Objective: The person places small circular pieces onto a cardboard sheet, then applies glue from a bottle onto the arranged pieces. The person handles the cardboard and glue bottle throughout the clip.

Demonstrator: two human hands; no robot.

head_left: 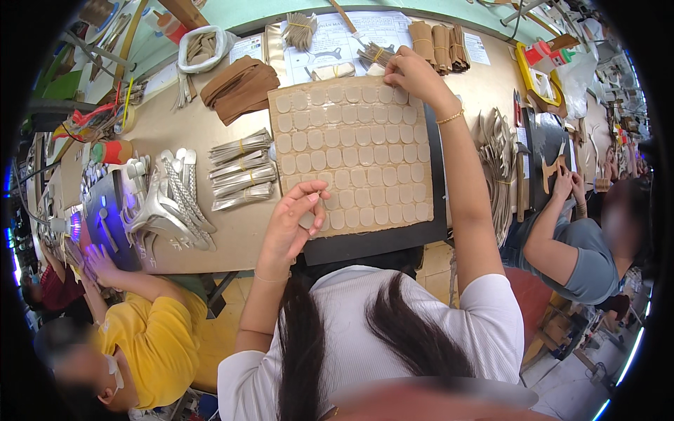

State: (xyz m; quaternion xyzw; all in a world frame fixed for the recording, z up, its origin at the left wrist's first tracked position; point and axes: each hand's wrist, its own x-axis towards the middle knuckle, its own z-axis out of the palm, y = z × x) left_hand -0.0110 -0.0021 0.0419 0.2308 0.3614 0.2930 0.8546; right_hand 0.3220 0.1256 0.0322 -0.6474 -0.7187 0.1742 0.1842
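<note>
A tan sheet (354, 167) carries rows of small rounded translucent pads. It lies on a black board (393, 240) in front of me. My left hand (295, 219) is over the sheet's lower left corner, thumb and fingers pinched together; whatever small piece they may hold is hard to make out. At the sheet's upper right edge, my right hand (415, 78) has its fingers closed on the margin, with the forearm reaching along the sheet's right side.
Left of the sheet lie banded bundles of pale strips (242, 168), brown fabric pieces (240, 88) and white braided straps (184, 186). Brown rolls (439, 48) and paper drawings (326, 42) sit behind. Co-workers in yellow (151, 337) and grey-blue (572, 263) work at either side.
</note>
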